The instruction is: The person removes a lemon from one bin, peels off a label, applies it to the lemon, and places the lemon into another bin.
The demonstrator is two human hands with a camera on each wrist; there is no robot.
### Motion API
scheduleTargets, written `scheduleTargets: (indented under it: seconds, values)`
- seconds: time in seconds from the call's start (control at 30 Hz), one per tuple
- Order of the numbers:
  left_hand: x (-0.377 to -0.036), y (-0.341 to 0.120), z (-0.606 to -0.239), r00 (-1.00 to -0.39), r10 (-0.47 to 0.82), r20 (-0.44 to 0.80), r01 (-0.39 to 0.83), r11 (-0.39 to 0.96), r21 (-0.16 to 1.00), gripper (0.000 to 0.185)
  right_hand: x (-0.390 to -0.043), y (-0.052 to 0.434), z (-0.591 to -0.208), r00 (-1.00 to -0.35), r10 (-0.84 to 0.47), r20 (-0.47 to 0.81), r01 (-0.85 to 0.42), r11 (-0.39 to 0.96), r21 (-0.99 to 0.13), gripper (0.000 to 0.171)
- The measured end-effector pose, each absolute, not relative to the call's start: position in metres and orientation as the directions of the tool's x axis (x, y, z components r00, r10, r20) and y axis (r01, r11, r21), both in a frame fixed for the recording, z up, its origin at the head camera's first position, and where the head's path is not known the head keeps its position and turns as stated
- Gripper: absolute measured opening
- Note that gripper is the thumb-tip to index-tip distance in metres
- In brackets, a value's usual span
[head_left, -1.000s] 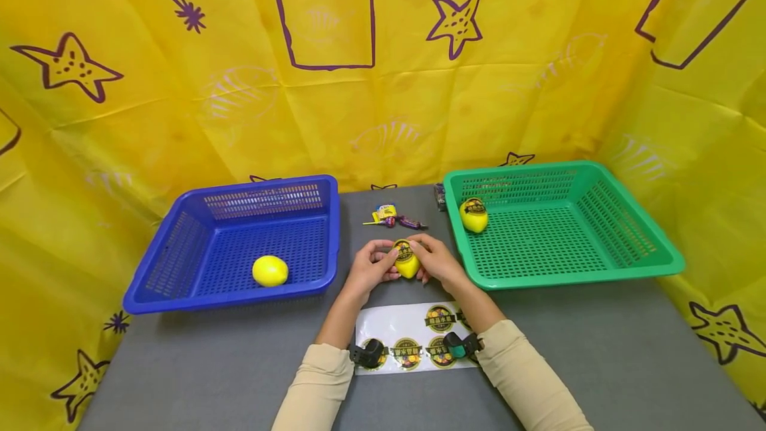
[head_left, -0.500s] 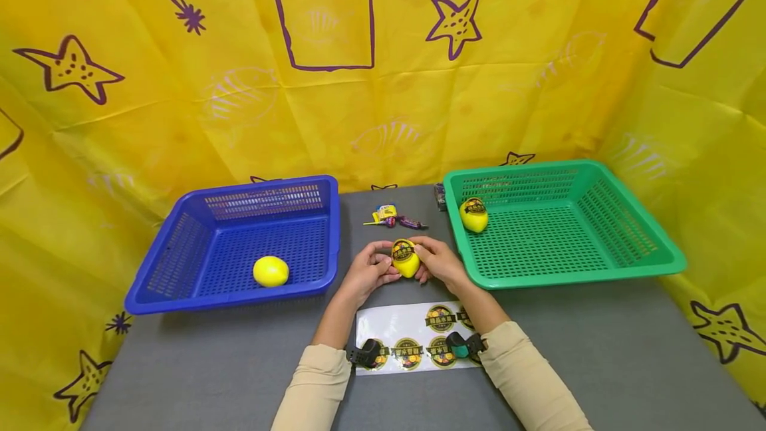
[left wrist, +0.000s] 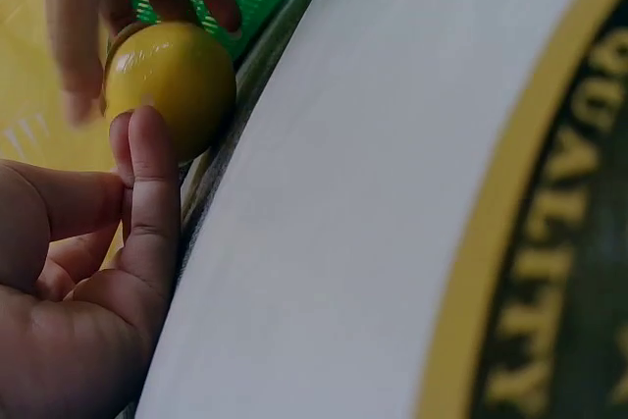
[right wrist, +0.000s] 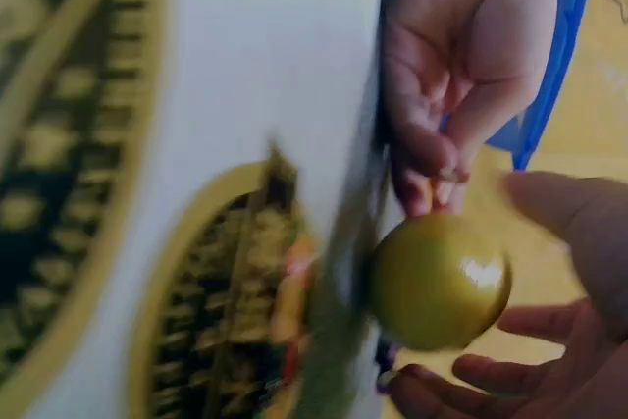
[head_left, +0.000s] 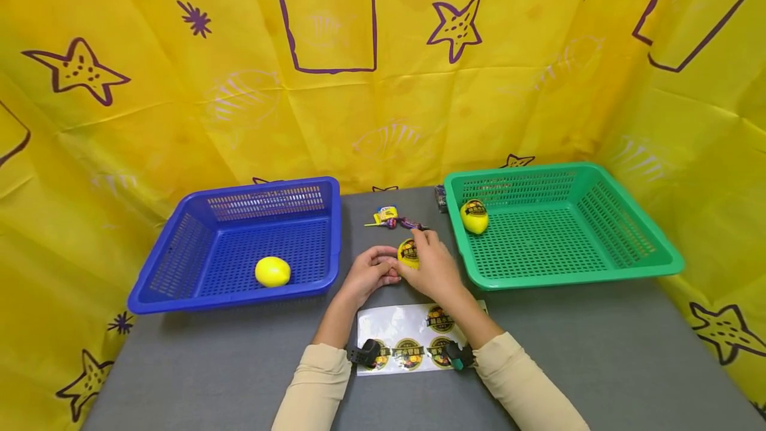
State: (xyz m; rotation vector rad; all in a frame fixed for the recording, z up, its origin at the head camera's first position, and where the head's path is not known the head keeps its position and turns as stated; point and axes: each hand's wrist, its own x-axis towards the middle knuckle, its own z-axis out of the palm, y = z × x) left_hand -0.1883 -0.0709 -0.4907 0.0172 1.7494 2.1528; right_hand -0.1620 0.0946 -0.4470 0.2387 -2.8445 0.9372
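A yellow lemon (head_left: 409, 253) with a round black-and-gold sticker sits between both hands on the grey table (head_left: 209, 364). My right hand (head_left: 433, 268) curls over its top and right side. My left hand (head_left: 371, 271) holds its left side with curled fingertips. The left wrist view shows the lemon (left wrist: 172, 80) against my left fingertips (left wrist: 147, 144). In the right wrist view the lemon (right wrist: 439, 282) lies between my left hand (right wrist: 461, 56) and my right hand (right wrist: 579, 242). A white sticker sheet (head_left: 395, 324) lies under my wrists.
A blue basket (head_left: 179, 245) on the left holds a plain lemon (head_left: 272, 271). A green basket (head_left: 628, 265) on the right holds a stickered lemon (head_left: 474, 216). Wrapped sweets (head_left: 391, 218) lie behind the hands. Yellow cloth walls (head_left: 383, 85) enclose the table.
My right hand has slid up and left over the lemon, covering most of it. The lemon sits slightly farther from me. My left hand has stayed beside it.
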Motion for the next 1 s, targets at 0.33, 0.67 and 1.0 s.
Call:
scheduleTargets:
  seconds: [0.33, 0.67, 1.0]
  values:
    - [-0.192, -0.077, -0.486, -0.912, 0.332, -0.241, -0.299, -0.134, 0.945, 0.03, -0.164, 0.09, -0.425, -0.966, -0.23, 0.117, -0.256, 0.904, -0.343, 0.051]
    - [-0.19, -0.076, -0.486, -0.896, 0.373, -0.24, -0.314, -0.15, 0.938, 0.032, -0.154, 0.133, -0.356, -0.927, -0.327, 0.183, -0.374, 0.776, -0.507, 0.052]
    - [-0.19, -0.075, -0.487, -0.896, 0.376, -0.235, -0.307, -0.144, 0.941, 0.032, -0.218, 0.236, -0.331, -0.95, -0.313, -0.005, -0.274, 0.839, -0.47, 0.055]
